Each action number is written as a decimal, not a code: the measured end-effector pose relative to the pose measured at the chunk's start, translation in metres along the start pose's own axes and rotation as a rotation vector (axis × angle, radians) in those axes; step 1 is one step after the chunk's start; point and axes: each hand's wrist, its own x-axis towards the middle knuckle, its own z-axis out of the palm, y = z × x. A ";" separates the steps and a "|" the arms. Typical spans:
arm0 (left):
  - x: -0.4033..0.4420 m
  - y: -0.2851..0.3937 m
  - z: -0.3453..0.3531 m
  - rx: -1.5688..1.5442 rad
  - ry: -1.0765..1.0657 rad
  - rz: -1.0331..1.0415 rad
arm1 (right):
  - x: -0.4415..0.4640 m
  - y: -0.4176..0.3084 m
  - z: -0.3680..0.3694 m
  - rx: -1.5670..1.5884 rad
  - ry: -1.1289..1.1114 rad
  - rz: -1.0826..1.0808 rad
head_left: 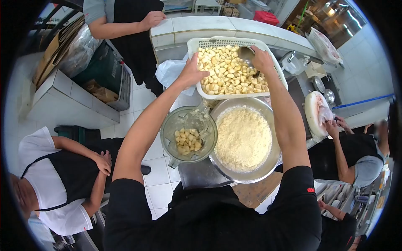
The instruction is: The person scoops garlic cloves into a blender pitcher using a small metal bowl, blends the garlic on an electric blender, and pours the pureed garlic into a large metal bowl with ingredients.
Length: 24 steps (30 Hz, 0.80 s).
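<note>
A white plastic basket [234, 97] full of peeled garlic cloves [224, 69] stands before me. My left hand [192, 72] grips its left rim, with the thumb over the inside. My right hand [262, 60] is closed on a small metal bowl [246, 54], tilted among the cloves at the basket's right side. Below the basket, a clear blender jug [167, 138] holds some cloves at its bottom. Beside it on the right is a large steel bowl [276, 144] heaped with pale minced garlic [243, 138].
A person in a black apron [134, 25] stands across the white tiled ledge [205, 24]. Another person [63, 175] is at my left with hands together. On the right, a person's hands [333, 126] work at a white tub [312, 111]. A tap [289, 56] stands beyond the basket.
</note>
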 end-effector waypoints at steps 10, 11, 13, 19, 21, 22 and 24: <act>-0.003 0.013 -0.001 -0.016 -0.042 -0.061 | -0.023 -0.017 0.002 0.752 -0.383 0.279; -0.002 0.006 0.001 -0.008 -0.046 -0.058 | -0.017 -0.011 0.005 0.811 -0.506 0.365; 0.004 -0.006 0.004 0.096 -0.006 0.094 | -0.020 -0.028 0.010 0.875 -0.474 0.393; 0.011 -0.009 -0.004 0.085 -0.107 0.096 | -0.023 -0.019 0.015 1.026 -0.677 0.449; 0.012 -0.019 -0.006 0.228 -0.076 0.199 | -0.027 -0.009 0.010 1.146 -0.627 0.464; 0.005 -0.006 -0.009 0.232 -0.073 0.192 | -0.022 0.002 0.010 1.150 -0.635 0.460; -0.006 0.016 -0.014 -0.015 -0.179 -0.064 | -0.007 0.026 0.007 1.168 -0.655 0.515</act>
